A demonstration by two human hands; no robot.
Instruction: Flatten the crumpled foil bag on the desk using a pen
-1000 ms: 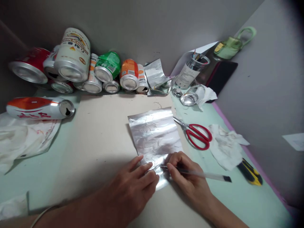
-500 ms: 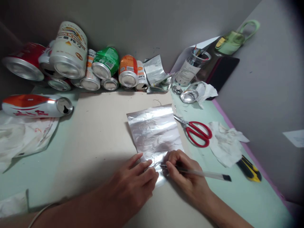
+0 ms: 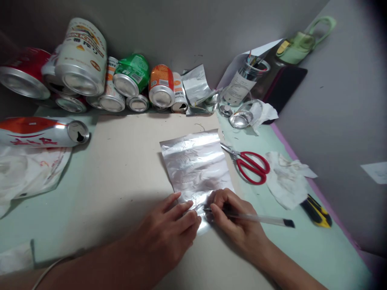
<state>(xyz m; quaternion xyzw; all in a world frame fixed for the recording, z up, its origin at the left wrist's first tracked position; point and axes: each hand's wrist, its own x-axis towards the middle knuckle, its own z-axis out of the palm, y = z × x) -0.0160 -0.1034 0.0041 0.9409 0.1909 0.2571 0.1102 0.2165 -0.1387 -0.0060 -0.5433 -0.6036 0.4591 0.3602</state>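
A shiny silver metal sheet (image 3: 196,161) with faint wrinkled marks lies at a slant on a beige board (image 3: 130,161). My left hand (image 3: 169,229) rests palm down on its lower left part, fingers stretched out and slightly apart. From the right, my right hand (image 3: 238,221) pinches a clear-barrelled pen (image 3: 266,219) with a dark end cap. The pen's tip meets the sheet close to my left fingertips. Red-handled scissors (image 3: 252,167) lie just right of the sheet, their blade tips hidden by its edge.
Along the back wall stand several drink cans (image 3: 131,76). A silver-orange can (image 3: 45,132) lies on a plastic bag (image 3: 39,169) at left. At right are a pen jar (image 3: 238,86), crumpled tissue (image 3: 286,181), a yellow-black utility knife (image 3: 317,211) and a green-lidded bottle (image 3: 294,48).
The view has shifted slightly, so the cans appear a little further left and higher. Both hands, the pen and the sheet keep nearly the same positions relative to each other.
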